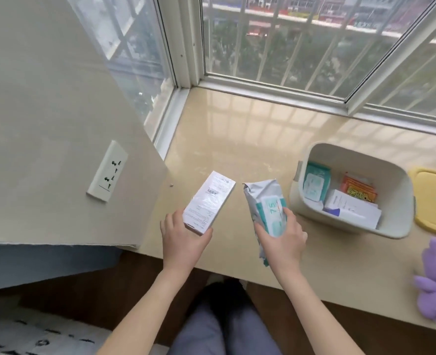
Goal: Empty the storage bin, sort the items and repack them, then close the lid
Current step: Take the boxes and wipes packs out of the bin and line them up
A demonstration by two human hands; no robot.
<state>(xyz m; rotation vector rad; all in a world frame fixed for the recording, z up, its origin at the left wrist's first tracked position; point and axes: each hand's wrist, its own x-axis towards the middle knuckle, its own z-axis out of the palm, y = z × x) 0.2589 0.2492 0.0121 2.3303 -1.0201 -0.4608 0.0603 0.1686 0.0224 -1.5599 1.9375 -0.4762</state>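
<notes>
Fingers of the left hand [183, 239] clasp a white box [209, 202], right hand [283, 234] fingers wrap a wipes pack [265, 203], storage bin [396, 201] just beyond them.

From my view both forearms are bare up to the frame's lower edge, with no sleeve showing. My left hand [183, 240] and right hand [282, 242] wear no gloves, rings or watch. Below the hands, between the forearms, my legs are in grey-blue trousers [211, 331] of plain soft fabric.
</notes>
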